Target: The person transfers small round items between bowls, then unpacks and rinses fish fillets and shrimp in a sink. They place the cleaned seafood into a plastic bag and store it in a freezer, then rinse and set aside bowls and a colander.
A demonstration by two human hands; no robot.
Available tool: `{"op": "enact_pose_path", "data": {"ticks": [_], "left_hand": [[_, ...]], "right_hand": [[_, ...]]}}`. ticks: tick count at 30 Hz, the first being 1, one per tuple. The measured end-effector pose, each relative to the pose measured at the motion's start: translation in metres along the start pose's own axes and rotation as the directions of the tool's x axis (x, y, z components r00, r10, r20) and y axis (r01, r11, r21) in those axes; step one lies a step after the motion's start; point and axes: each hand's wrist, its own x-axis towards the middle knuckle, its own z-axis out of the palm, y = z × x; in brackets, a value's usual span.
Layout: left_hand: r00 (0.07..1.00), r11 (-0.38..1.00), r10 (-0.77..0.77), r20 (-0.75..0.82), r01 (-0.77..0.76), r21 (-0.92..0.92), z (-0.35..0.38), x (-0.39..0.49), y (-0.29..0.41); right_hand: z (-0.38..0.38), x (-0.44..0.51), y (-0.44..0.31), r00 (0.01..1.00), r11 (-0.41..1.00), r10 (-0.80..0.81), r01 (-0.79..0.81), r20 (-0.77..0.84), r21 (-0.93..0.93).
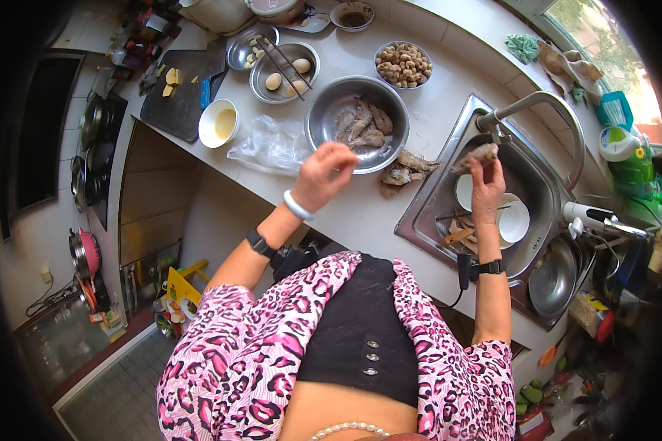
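My right hand [486, 190] pinches a raw shrimp [477, 157] above the sink, under the faucet [551, 102]. Over the near rim of a steel bowl [357, 84] hovers my left hand [325, 171], fingers bent; whether it holds anything small is unclear. Several raw shrimp [367, 124] lie inside that bowl. Beside it on the counter sits a small heap of shrimp or shrimp parts [402, 173]. White bowls [513, 221] stand in the sink [540, 187].
Left of the bowl lies a clear plastic bag [270, 144]. Farther left are a white bowl with yellowish liquid [218, 123], a steel bowl with eggs [284, 71] and chopsticks across it, and a cutting board [179, 96]. A bowl of peanuts [404, 65] stands behind.
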Motion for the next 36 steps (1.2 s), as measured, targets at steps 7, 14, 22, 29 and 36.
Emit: {"op": "enact_pose_path", "data": {"ticks": [7,14,22,29,36], "left_hand": [[0.765,0.267,-0.534,0.359,0.555,-0.788,-0.019,0.028,-0.021],[0.756,0.207,-0.518,0.399,0.564,-0.799,-0.048,0.028,-0.036],[0.875,0.573,-0.323,0.36,0.484,-0.662,-0.036,0.118,-0.065],[0.994,0.986,-0.065,0.087,0.078,-0.148,0.031,0.216,-0.101],[0.99,0.956,0.0,0.142,0.042,-0.29,0.017,0.198,-0.061]], "right_hand": [[0.093,-0.011,-0.089,0.963,0.954,0.115,-0.176,0.245,0.243],[0.147,-0.022,-0.104,0.963,0.966,0.162,-0.111,0.216,-0.232],[0.128,-0.057,-0.107,0.98,0.963,0.139,-0.1,0.143,-0.249],[0.094,-0.111,-0.09,0.974,0.936,0.225,-0.213,0.012,-0.282],[0.09,-0.11,-0.082,0.989,0.794,0.119,-0.149,-0.09,-0.589]]}}
